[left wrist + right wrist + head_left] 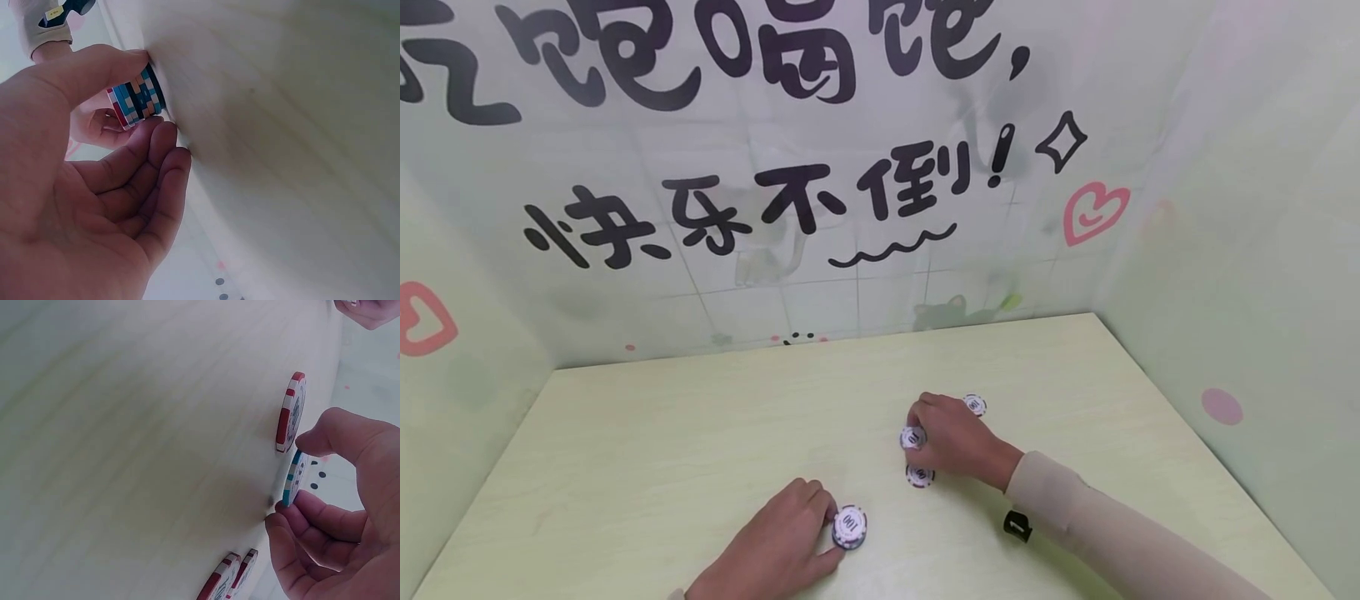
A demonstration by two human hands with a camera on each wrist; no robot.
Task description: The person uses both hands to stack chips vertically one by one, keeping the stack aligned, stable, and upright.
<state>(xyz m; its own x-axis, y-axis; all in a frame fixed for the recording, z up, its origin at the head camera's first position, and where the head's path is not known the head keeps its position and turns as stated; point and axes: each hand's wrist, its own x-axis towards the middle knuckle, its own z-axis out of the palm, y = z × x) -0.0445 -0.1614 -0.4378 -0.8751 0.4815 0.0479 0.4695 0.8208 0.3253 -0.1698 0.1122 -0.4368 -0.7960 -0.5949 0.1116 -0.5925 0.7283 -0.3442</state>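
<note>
A short stack of poker chips [850, 527], with a white "100" face on top, stands on the table. My left hand [782, 537] holds it between thumb and fingertips; in the left wrist view the stack [137, 97] shows blue, orange, black and red edges. Farther forward and to the right, my right hand [951, 433] pinches a single white-faced "10" chip [913, 438]. Its teal-and-white edge shows on the chip [294, 478] in the right wrist view. A red-edged chip [921, 476] lies just nearer than the right hand, beside the thumb.
Another chip [974, 405] lies beyond the right hand. Two overlapping red-edged chips [220, 578] show low in the right wrist view. The pale table [685, 433] meets a lettered back wall [805, 292] and side walls. A black strap piece [1017, 526] hangs by the right sleeve.
</note>
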